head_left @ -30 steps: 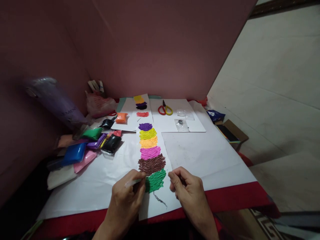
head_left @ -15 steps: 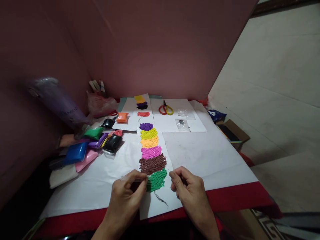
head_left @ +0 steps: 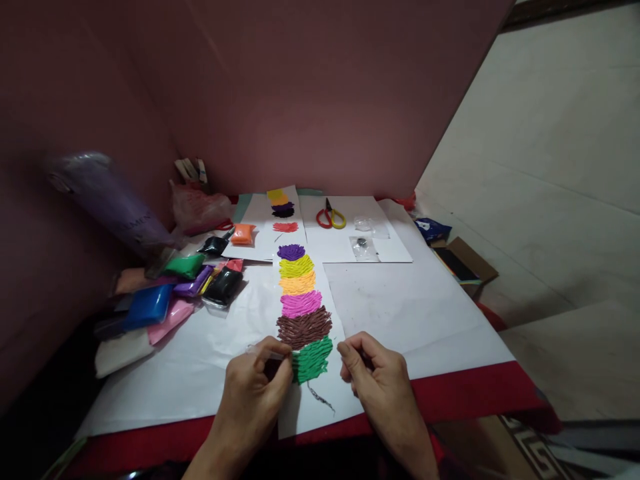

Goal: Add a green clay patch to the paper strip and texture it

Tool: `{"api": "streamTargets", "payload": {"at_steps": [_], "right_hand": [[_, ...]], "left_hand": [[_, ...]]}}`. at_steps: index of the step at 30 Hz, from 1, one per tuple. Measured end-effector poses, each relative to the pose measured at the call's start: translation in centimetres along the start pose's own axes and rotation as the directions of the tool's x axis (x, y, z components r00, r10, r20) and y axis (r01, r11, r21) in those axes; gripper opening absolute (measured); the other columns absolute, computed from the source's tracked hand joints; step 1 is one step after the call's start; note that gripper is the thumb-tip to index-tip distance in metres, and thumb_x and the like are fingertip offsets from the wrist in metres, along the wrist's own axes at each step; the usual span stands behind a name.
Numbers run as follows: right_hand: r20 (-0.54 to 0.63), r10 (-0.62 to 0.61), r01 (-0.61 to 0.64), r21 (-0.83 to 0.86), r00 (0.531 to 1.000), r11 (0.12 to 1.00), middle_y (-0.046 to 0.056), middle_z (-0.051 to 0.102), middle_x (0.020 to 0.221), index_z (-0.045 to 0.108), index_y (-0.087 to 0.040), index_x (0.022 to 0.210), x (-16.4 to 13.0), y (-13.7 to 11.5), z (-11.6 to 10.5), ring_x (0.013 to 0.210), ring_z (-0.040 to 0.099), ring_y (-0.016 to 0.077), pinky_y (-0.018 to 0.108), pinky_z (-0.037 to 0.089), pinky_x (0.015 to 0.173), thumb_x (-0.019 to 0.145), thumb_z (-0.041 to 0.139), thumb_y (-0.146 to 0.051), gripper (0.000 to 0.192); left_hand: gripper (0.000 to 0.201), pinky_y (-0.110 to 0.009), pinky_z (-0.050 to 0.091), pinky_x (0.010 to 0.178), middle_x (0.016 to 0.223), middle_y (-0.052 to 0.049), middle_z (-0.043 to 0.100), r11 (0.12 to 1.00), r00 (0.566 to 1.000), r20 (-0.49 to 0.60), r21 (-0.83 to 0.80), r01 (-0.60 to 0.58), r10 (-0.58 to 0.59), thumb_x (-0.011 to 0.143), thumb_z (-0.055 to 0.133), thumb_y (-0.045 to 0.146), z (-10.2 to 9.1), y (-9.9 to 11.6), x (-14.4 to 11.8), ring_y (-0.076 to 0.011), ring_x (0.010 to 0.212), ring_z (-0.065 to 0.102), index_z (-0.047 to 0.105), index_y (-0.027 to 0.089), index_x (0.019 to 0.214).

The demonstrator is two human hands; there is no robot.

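Observation:
A long white paper strip [head_left: 310, 417] lies in front of me with bands of clay strands in purple, yellow, orange, pink, brown and green. The green clay band [head_left: 313, 360] is nearest me, and a dark drawn line [head_left: 320, 398] runs below it. At its left edge, my left hand [head_left: 255, 383] is closed in a pinch on a clear plastic piece [head_left: 255, 349], mostly hidden by the fingers. My right hand [head_left: 380, 380] hovers by the strip's right edge, thumb and fingertips pressed together; what they hold, if anything, cannot be made out.
Several packets of coloured clay, among them a blue packet [head_left: 149, 307], are piled at left. Red and yellow scissors [head_left: 330, 215] and a small clear bag [head_left: 364, 248] rest on white sheets at the back. A cardboard box [head_left: 473, 257] stands beyond the table's right side.
The view has shifted very slightly. Both hands keep almost the same pose and place beside the green band.

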State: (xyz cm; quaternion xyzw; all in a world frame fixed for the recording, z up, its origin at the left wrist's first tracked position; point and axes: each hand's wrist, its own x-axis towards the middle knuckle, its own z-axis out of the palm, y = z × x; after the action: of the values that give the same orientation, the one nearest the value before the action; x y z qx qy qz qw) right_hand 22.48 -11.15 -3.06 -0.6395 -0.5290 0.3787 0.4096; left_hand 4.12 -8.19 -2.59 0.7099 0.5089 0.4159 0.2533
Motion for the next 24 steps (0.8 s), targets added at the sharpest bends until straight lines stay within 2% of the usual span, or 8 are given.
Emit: {"api": "streamTargets", "payload": {"at_steps": [7,12,24], "right_hand": [[-0.007,-0.01,0.01,0.004,1.0,1.0,-0.001,0.056,0.056,0.054,-0.02,0.07,0.1,0.16,0.03,0.047,0.046,0.0108,0.021,0.037,0.043,0.092,0.049,-0.047,0.036],[-0.009,-0.006,0.006,0.007,1.0,1.0,-0.001,0.055,0.055,0.054,-0.02,0.069,0.13,0.3,0.12,0.046,0.045,0.0103,0.02,0.036,0.043,0.092,0.049,-0.047,0.036],[-0.009,0.002,-0.002,0.01,1.0,1.0,-0.001,0.055,0.056,0.054,-0.02,0.069,0.14,0.3,0.11,0.046,0.045,0.0101,0.021,0.036,0.043,0.092,0.049,-0.046,0.035]], "left_hand": [[0.013,-0.019,0.049,0.048,0.06,0.001,0.069,0.998,1.0,-0.006,0.06,0.006,-0.006,0.08,0.054,0.018,-0.04,-0.18,0.02,-0.0118,0.051,0.065,0.065,0.017,0.073],[0.013,-0.019,0.046,0.042,0.058,0.0,0.068,0.997,1.0,-0.002,0.071,0.021,-0.021,0.08,0.054,0.019,-0.03,-0.27,0.04,-0.0117,0.047,0.063,0.065,0.017,0.073],[0.012,-0.02,0.048,0.045,0.06,-0.001,0.068,0.997,0.999,-0.001,0.053,0.054,-0.054,0.081,0.053,0.02,-0.03,-0.66,-0.16,-0.0129,0.051,0.065,0.064,0.017,0.075]]}}
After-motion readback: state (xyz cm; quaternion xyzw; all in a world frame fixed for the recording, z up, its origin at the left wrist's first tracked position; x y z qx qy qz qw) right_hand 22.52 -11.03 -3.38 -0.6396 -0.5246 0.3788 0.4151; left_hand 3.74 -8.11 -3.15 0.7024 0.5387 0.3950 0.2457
